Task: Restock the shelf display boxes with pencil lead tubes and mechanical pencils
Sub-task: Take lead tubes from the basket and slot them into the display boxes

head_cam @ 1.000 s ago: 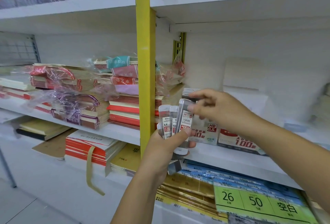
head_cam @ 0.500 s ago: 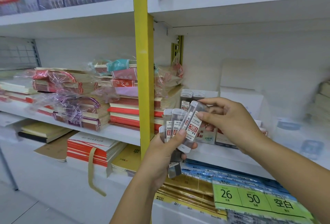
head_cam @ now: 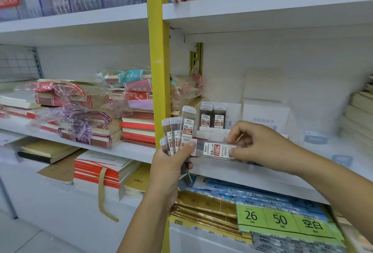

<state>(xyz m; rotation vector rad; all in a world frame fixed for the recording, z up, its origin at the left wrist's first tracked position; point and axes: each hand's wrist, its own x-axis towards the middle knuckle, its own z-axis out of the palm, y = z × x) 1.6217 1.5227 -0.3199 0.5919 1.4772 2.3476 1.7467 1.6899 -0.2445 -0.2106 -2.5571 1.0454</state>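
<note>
My left hand (head_cam: 171,164) grips a fanned bunch of clear pencil lead tubes (head_cam: 182,129) with red-and-white labels, held upright in front of the yellow post. My right hand (head_cam: 260,143) pinches one lead tube (head_cam: 215,149) by its right end; it lies sideways, its left end by my left thumb. Behind them on the middle shelf stands a white display box (head_cam: 218,133) with two dark lead tubes (head_cam: 213,116) upright at its back. Further white display boxes (head_cam: 266,115) stand to the right of it.
A yellow shelf post (head_cam: 159,71) runs top to bottom left of the box. Wrapped notebook stacks (head_cam: 86,115) fill the middle shelf on the left. Blue and gold paper packs with a green label (head_cam: 282,220) lie on the shelf below. More notebooks (head_cam: 361,107) sit at far right.
My right hand has pulled one lead tube out of the bunch and turned it from upright to sideways, lower and to the right. The view has drifted, so the display box shows more.
</note>
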